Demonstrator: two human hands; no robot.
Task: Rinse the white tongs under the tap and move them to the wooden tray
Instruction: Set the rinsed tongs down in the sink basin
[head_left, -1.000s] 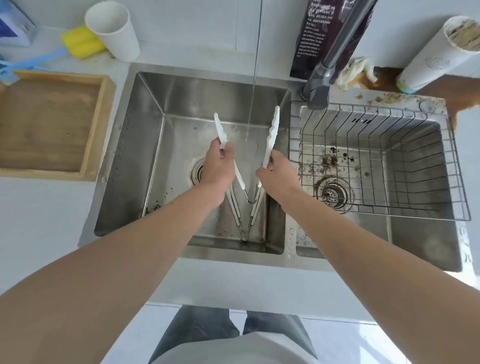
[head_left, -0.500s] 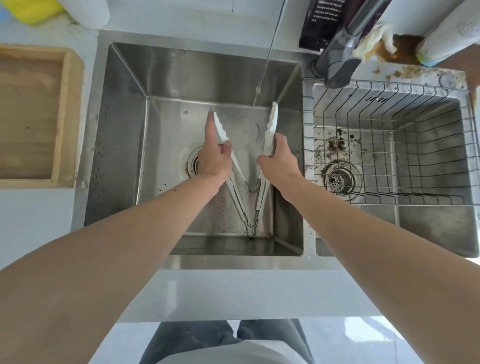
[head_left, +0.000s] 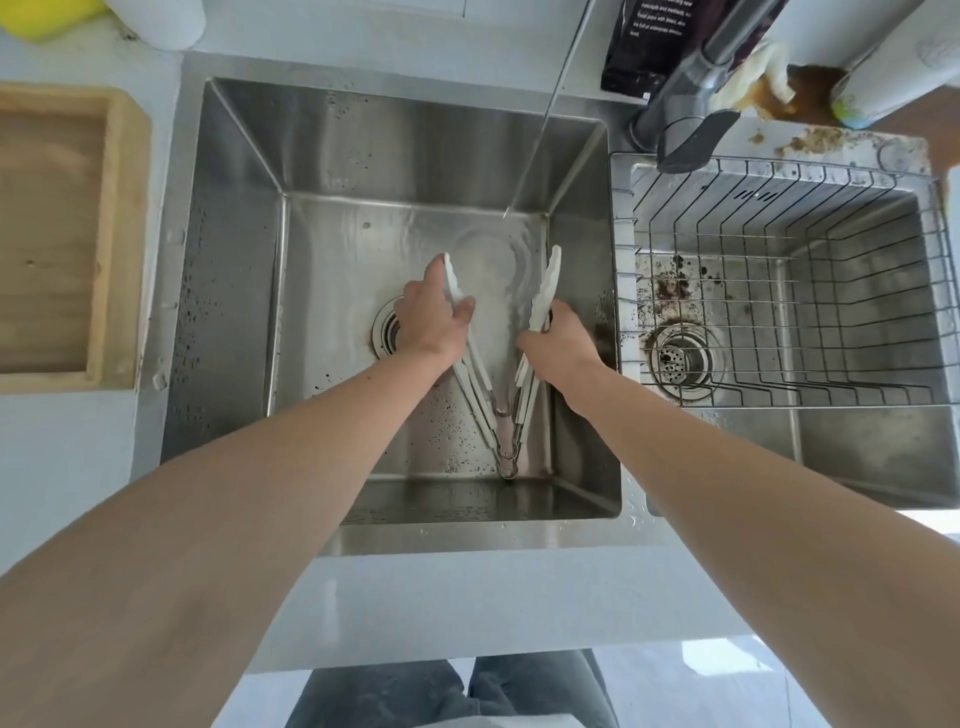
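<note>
Left hand: closed around the left arm of the white tongs, thumb pressed on its inner face.
Right hand: closed around the right arm, just below its scalloped tip.
Tongs: held spread in a V over the left basin of the sink, hinge toward the near wall, tips toward the far wall.
Water stream: seen landing on the basin floor beyond the tips, between them.
Change since 0.5 s ago: grip unchanged; tongs held lower in the basin.
Wooden tray: left of the sink, apart from the tongs.
</note>
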